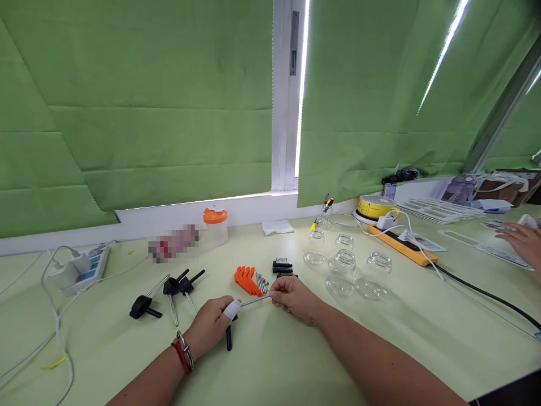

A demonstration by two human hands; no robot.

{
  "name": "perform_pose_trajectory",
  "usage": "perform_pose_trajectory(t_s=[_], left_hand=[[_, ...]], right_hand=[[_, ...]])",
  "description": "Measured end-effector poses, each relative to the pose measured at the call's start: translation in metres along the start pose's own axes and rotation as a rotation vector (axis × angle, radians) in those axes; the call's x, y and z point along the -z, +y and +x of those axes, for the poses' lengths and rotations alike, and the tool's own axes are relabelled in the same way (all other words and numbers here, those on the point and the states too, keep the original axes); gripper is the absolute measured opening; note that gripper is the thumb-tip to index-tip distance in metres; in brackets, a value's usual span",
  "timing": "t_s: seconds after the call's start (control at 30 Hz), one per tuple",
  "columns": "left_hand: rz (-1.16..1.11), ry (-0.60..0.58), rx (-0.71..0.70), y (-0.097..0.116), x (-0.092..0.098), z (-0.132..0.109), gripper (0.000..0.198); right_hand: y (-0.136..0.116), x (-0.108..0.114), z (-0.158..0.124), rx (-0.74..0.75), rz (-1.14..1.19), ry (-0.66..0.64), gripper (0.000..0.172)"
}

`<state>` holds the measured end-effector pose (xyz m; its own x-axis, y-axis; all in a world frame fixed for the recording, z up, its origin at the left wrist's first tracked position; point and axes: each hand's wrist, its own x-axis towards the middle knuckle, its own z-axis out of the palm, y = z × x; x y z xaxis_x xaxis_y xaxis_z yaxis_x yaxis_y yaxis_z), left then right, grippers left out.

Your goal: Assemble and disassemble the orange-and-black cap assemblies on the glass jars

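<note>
My left hand (210, 326), a white wrap on its thumb, is closed around a black crank piece whose handle (229, 338) sticks out below the fingers. A thin metal rod (256, 300) runs from it to the right. At the rod's far end, my right hand (292, 298) pinches with its fingertips; whether a small part is between them is hidden. Just beyond lie a row of orange plastic pieces (247, 281), several metal pins (261, 283) and black cylindrical parts with springs (282, 267). Left of my left hand rest more black cranks with metal rods (171, 286).
Several clear glass jars (345, 260) stand at right. Behind them are an orange power strip (401, 245) and a yellow round container (376, 207). An orange-lidded cup (216, 225) and a paper (277, 226) stand at the back. Cables surround a white power strip (99, 262). Another person's hand (522, 239) shows far right.
</note>
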<state>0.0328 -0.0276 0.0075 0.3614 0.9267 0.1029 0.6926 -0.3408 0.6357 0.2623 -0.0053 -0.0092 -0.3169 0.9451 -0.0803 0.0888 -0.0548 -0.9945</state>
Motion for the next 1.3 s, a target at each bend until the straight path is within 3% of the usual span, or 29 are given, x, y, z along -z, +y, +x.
perform_pose_trajectory(t_s=[0.3, 0.57, 1.3], left_hand=[[-0.035, -0.024, 0.001, -0.0004, 0.0011, -0.0018, 0.036], [-0.055, -0.027, 0.019, -0.0001, 0.0009, -0.0001, 0.035], [-0.015, -0.064, -0.001, -0.0019, 0.0009, -0.0005, 0.036]], right_hand=[[0.0011, 0.0073, -0.0001, 0.005, 0.113, -0.074, 0.027], [0.0029, 0.0082, 0.0014, -0.010, 0.152, -0.026, 0.032], [-0.0023, 0.0038, -0.0014, -0.054, -0.051, -0.083, 0.027]])
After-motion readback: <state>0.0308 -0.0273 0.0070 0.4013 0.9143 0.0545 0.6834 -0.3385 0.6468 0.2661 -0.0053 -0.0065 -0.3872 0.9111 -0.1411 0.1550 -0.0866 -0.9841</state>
